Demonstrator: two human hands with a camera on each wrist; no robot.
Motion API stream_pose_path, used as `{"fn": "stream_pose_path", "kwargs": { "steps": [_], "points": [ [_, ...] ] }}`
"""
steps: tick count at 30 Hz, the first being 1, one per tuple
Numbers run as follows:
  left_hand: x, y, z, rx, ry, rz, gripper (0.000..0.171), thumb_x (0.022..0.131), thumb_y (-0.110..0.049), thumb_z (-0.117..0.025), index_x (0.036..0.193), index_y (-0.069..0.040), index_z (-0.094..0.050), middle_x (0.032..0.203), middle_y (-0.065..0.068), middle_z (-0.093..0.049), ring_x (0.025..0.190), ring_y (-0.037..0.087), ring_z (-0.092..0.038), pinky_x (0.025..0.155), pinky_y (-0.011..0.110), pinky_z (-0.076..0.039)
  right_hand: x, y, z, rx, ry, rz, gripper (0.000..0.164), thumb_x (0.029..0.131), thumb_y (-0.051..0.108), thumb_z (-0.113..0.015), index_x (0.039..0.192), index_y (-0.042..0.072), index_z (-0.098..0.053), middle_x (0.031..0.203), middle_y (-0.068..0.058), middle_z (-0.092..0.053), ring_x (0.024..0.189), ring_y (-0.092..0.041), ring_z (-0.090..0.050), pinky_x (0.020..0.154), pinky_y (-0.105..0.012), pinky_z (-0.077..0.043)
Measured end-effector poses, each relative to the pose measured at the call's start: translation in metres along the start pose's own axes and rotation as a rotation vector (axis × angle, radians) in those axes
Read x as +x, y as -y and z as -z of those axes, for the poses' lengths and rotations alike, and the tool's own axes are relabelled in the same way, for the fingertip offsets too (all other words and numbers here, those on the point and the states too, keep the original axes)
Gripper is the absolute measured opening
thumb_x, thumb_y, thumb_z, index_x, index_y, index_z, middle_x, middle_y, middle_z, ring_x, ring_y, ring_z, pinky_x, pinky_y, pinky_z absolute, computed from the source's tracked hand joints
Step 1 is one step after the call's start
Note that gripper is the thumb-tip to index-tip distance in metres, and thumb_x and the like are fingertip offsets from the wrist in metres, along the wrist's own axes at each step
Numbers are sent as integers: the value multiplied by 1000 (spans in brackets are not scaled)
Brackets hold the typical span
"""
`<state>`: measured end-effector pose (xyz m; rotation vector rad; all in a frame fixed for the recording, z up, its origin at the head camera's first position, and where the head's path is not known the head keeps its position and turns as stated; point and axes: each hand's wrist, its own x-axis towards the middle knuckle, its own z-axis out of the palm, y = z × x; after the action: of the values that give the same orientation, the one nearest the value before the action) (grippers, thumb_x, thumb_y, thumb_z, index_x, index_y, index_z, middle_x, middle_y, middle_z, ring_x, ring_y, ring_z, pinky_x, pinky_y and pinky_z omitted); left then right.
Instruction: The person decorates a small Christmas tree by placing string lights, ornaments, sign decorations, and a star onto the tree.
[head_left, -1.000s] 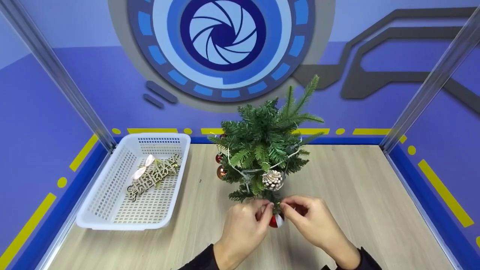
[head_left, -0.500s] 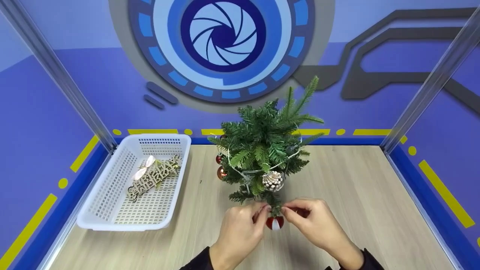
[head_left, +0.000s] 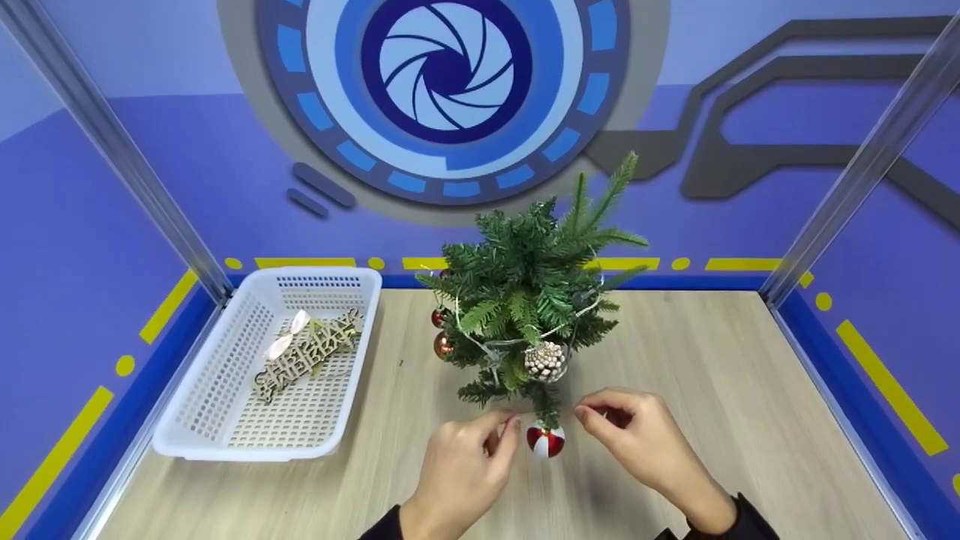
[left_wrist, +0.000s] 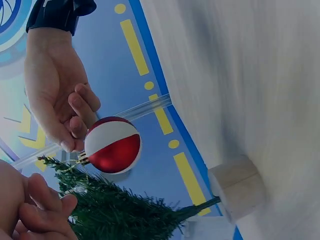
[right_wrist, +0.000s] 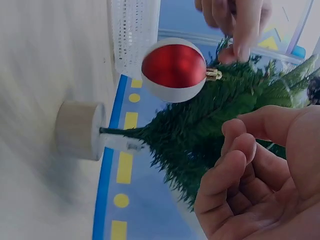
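Note:
A red-and-white Christmas bauble [head_left: 545, 440] with a gold cap hangs at the front branch tip of a small Christmas tree [head_left: 525, 292]. Left of that tip my left hand [head_left: 461, 469] brings thumb and forefinger together, and a faint thin thread [head_left: 526, 414] runs from them toward the branch. On the other side my right hand [head_left: 637, 435] has its thumb and forefinger together; I cannot tell whether thread lies between them. Both hands are apart from the bauble. In the right wrist view the bauble [right_wrist: 174, 70] hangs beyond my right hand [right_wrist: 250, 185], its cap toward the branches.
A white perforated basket [head_left: 169, 442] at left holds wooden lettering [head_left: 304, 360] and a pale pink bow [head_left: 289, 336]. The tree carries a frosted pine cone [head_left: 545, 361], a copper bauble [head_left: 443, 345] and a pale garland. Its round wooden base [left_wrist: 240, 185] stands on the table.
My hands have drawn apart from the branch tip, the left one leftward and the right one slightly rightward. The bauble has shifted a little left, turned, and is now in full view.

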<state>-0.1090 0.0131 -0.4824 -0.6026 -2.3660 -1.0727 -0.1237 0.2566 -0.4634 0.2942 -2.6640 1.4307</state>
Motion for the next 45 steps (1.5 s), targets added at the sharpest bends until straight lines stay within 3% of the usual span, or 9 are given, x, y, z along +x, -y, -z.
{"fn": "stream_pose_path", "kwargs": {
  "steps": [6,10,13,16,21,26,32,39,45],
  "points": [
    [-17,21,-1,16,75,107,15,97,-22,-62,87,-27,-73,55,-22,-51,45,-12,-37,44,8,-31,13,-23,2,64,69,-133,8,92,29,-71,96,23,-75,76,-1,-67,59,-14,-63,53,-27,-54],
    [-24,35,-7,-93,171,234,15,99,-21,-58,97,-25,-72,73,-18,-67,61,-8,-57,57,11,-49,24,-42,-4,120,111,-163,13,96,18,-64,105,14,-73,88,-6,-72,74,-21,-70,62,-29,-59],
    [-26,47,-14,-184,219,337,19,101,-19,-54,108,-22,-71,95,-11,-74,82,3,-69,73,17,-57,33,-51,-12,161,130,-148,20,97,14,-60,113,9,-70,100,-11,-74,83,-22,-72,70,-30,-61],
    [-23,61,-21,-218,229,382,24,103,-17,-49,116,-20,-68,111,-2,-74,100,14,-71,84,25,-58,42,-59,-21,166,144,-131,23,96,11,-58,117,7,-69,108,-16,-73,86,-22,-72,73,-32,-62],
    [-15,75,-33,-222,247,447,29,104,-17,-43,121,-18,-67,118,7,-72,111,20,-68,91,36,-57,58,-74,-34,135,160,-126,27,96,10,-58,122,10,-67,113,-15,-71,92,-29,-72,76,-32,-61],
    [-17,78,-48,-274,254,472,37,98,-3,-44,130,-10,-62,124,16,-69,119,29,-65,98,43,-54,66,-84,-47,96,153,-122,31,95,12,-60,125,8,-66,111,-14,-72,94,-21,-71,75,-25,-58],
    [-18,70,-57,-388,270,541,43,94,3,-41,133,1,-56,135,20,-62,126,34,-60,101,35,-53,71,-84,-61,49,94,-119,21,91,6,-60,110,4,-69,97,-11,-75,84,-17,-70,71,-26,-57],
    [-12,64,-59,-309,294,532,48,91,0,-41,137,2,-54,140,17,-59,120,33,-65,99,38,-54,82,-84,-71,4,50,-146,21,85,0,-60,103,4,-69,96,-8,-73,91,-17,-66,85,-36,-56],
    [-5,68,-58,-253,281,490,49,89,1,-40,135,4,-57,137,19,-61,116,33,-67,98,42,-55,90,-83,-75,-13,56,-100,22,83,-4,-58,101,1,-70,94,-9,-73,88,-16,-66,80,-33,-56]
  ]
}}
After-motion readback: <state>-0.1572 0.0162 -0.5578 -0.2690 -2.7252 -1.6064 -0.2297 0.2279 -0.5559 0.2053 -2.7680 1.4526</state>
